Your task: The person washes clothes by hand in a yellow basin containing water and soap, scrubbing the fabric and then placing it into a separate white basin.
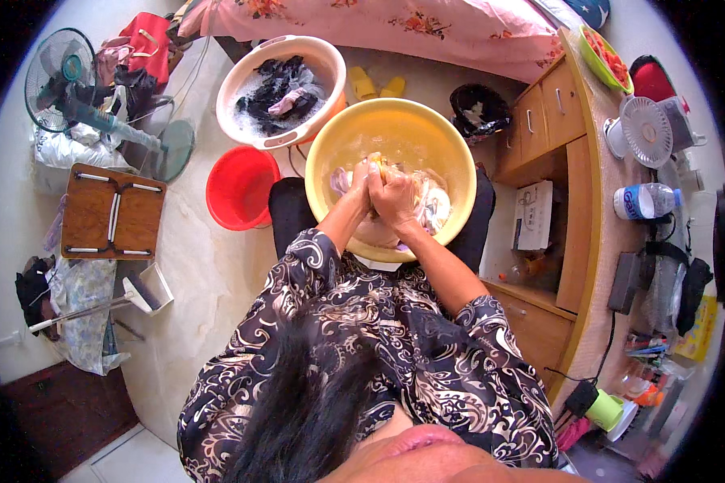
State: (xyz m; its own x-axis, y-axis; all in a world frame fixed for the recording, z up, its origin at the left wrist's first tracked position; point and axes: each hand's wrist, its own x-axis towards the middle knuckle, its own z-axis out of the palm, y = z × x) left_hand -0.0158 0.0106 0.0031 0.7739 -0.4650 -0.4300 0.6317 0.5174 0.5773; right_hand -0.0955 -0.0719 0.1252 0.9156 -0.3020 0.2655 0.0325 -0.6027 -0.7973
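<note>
A large yellow plastic basin stands between my knees, with water and wet laundry in it. Inside it, my left hand and my right hand press together around a bunched yellowish cloth. Most of that cloth is hidden by my fingers. White and patterned wet fabric lies at the basin's right side, beside my right hand. A lavender cloth shows to the left of my left hand.
A pink-white basin of sudsy dark clothes stands at the upper left, above a red bucket. Yellow slippers and a black-lined bin lie beyond. A wooden desk borders the right; a standing fan is at left.
</note>
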